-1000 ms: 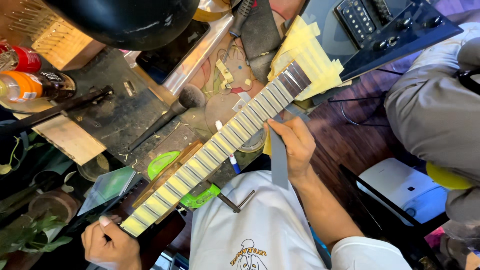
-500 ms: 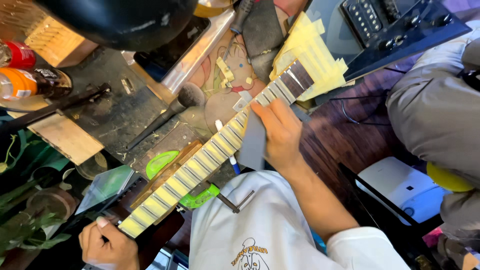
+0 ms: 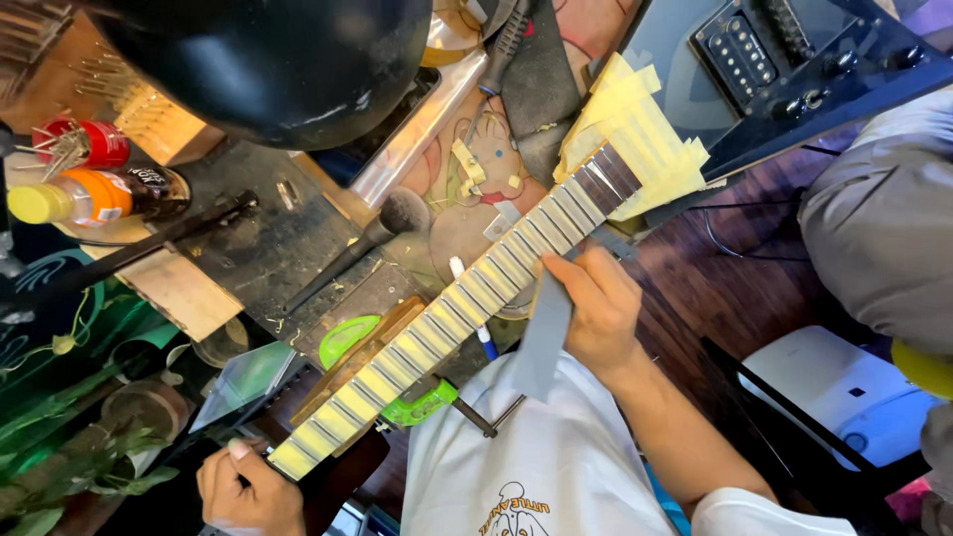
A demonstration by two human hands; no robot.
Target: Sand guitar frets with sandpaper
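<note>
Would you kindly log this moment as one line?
left hand: gripping guitar neck end | right hand: holding grey strip against fretboard edge

A guitar neck (image 3: 452,316) lies slantwise across the table (image 3: 268,238), its fretboard facing up, pale masking strips between the metal frets. Its upper end, darker and bare, meets a body covered in yellow tape (image 3: 635,134). A grey strip of abrasive sheet (image 3: 544,333) hangs just below the fretboard's edge, pinched at its top.
</note>
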